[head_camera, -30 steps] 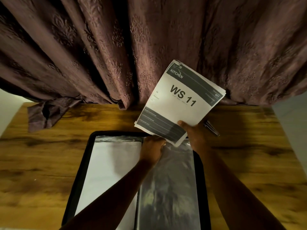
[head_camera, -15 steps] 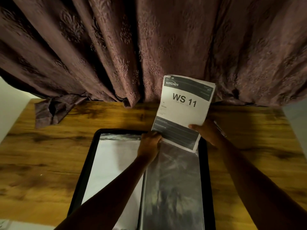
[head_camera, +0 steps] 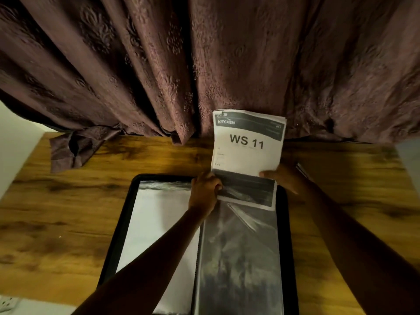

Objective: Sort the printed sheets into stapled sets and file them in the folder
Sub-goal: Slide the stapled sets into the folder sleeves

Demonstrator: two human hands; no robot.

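Stapled set (head_camera: 247, 153) headed "KITCHEN / WS 11" held upright over far end of open folder (head_camera: 127, 214) on wooden desk (head_camera: 56, 214). Set's lower edge tucked at mouth of clear sleeve (head_camera: 238, 258) on folder's right page. Right hand (head_camera: 281, 178) gripping set's right edge, thumb on front. Left hand (head_camera: 205, 192) pinching sleeve opening at set's lower left corner. White sheet (head_camera: 159, 223) seen in left-page sleeve. Maroon curtain (head_camera: 204, 64) hung behind desk. Dark object, unidentifiable, partly hidden behind right hand.
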